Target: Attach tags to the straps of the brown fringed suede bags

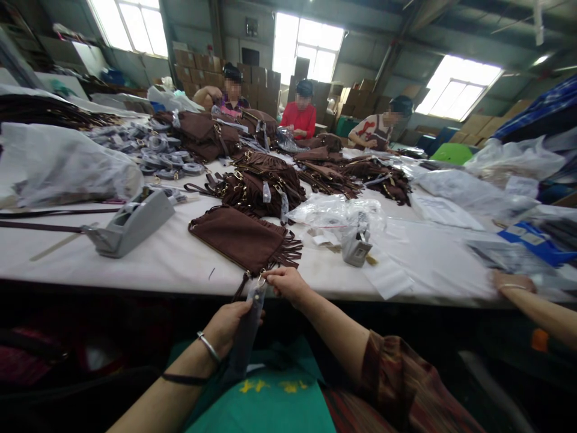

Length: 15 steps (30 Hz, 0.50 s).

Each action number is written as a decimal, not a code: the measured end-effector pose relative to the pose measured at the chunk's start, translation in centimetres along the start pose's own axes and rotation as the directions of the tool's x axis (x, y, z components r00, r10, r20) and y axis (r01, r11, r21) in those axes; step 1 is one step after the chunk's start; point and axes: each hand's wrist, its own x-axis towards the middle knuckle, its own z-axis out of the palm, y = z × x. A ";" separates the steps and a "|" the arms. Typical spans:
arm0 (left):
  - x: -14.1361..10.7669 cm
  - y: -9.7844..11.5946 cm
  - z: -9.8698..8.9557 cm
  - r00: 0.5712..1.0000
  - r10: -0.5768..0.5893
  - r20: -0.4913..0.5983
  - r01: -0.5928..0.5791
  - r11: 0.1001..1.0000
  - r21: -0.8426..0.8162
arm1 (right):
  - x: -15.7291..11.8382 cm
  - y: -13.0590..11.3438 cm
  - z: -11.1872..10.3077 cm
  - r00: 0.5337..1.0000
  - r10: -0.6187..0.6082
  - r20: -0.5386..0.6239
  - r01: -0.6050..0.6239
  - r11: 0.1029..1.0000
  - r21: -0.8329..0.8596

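A brown fringed bag (243, 237) lies flat near the table's front edge, its fringe pointing right. At its lower corner, my right hand (285, 284) pinches a small metal ring or clasp. Just below, my left hand (229, 328) is closed around a strap wrapped in clear plastic (246, 337), which hangs down over my green apron (265, 403). A short brown tassel or pull (241, 286) dangles beside the clasp.
Two tape dispensers (135, 222) (357, 248) flank the bag. Behind it are piled brown fringed bags (261, 180), coiled wrapped straps (166, 153) and plastic bags (67, 165). Another person's hand (514, 281) rests at the right edge. Several people work across the table.
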 end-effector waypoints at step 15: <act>0.9 0.4 0.7 0.996 0.003 0.091 0.005 0.996 -0.084 | 0.0 0.0 -0.6 0.999 0.014 0.037 -0.013 1.000 -0.020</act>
